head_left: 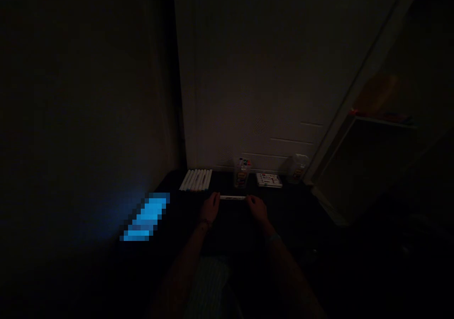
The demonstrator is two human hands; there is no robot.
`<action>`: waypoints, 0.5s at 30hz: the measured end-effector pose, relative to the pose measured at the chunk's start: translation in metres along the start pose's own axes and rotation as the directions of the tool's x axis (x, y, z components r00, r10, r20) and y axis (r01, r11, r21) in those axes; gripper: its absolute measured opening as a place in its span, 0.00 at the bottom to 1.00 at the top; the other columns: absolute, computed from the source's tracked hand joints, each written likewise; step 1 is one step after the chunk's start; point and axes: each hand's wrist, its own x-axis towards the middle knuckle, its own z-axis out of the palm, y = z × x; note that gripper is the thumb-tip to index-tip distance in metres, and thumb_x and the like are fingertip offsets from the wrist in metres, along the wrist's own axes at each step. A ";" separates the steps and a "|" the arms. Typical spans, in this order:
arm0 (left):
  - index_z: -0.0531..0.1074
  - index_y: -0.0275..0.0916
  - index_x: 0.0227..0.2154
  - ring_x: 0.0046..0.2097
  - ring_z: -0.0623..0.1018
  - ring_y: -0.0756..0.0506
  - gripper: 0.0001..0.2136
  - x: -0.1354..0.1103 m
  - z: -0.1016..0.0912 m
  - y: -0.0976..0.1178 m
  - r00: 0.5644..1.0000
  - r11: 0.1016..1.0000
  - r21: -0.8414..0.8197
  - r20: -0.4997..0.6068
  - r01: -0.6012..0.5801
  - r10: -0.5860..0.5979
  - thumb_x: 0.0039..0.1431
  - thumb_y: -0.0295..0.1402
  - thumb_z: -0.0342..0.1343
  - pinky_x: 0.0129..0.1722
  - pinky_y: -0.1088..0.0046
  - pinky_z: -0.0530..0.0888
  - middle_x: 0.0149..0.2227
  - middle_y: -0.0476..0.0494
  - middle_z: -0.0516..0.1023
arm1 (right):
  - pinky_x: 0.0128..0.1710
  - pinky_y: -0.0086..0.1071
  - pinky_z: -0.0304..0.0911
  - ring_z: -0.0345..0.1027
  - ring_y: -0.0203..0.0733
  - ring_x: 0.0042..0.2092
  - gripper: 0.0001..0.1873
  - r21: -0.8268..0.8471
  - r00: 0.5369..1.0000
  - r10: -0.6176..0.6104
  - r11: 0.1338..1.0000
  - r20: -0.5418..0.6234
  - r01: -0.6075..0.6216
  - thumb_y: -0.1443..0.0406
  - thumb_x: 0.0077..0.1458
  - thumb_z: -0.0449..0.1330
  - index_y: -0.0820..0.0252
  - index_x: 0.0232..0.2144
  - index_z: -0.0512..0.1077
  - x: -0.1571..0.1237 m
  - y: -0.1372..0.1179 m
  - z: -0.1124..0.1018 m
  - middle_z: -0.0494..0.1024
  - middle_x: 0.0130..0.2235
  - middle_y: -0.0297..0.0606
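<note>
Closest to the viewer, between the two forearms, lies a patch of pale striped cloth (209, 286), only dimly lit. Both forearms reach forward over a dark table (301, 215). The left hand (210, 208) and the right hand (257, 208) are level with each other and a little apart. A white marker (233, 197) spans the gap between them, lying crosswise. Each hand's fingertips close on one end of it: the left hand has the left end and the right hand the right end. The light is too poor to tell whether the marker rests on the table or is lifted clear of it.

To the left of the left hand, and slightly nearer, a bright blue blurred patch (145, 216) glows on the table.

Just beyond the left hand, a row of white markers (196, 180) lies side by side. Beyond the gap between the hands stands a clear cup (241, 173) with coloured pens in it. Beyond the right hand lies a flat pack (269, 180). Farther right of that stands a clear container (299, 167). All of these sit against a pale wall (269, 73).
</note>
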 end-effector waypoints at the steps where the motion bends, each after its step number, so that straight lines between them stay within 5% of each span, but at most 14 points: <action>1: 0.65 0.41 0.36 0.35 0.72 0.49 0.17 0.000 -0.001 0.000 1.000 1.000 0.003 0.004 0.004 -0.004 0.57 0.43 0.35 0.33 0.78 0.62 0.34 0.44 0.73 | 0.33 0.25 0.54 0.65 0.35 0.34 0.24 0.000 1.000 0.000 1.000 -0.003 0.000 0.52 0.54 0.39 0.55 0.34 0.71 0.000 0.000 0.000 0.73 0.33 0.35; 15: 0.65 0.42 0.40 0.38 0.72 0.49 0.17 0.003 0.003 -0.003 1.000 0.999 0.032 0.022 0.009 -0.009 0.57 0.43 0.35 0.34 0.78 0.62 0.36 0.43 0.73 | 0.31 0.24 0.54 0.63 0.34 0.32 0.26 0.053 1.000 0.007 0.999 -0.012 -0.006 0.50 0.53 0.38 0.56 0.34 0.71 -0.001 0.004 0.001 0.72 0.31 0.34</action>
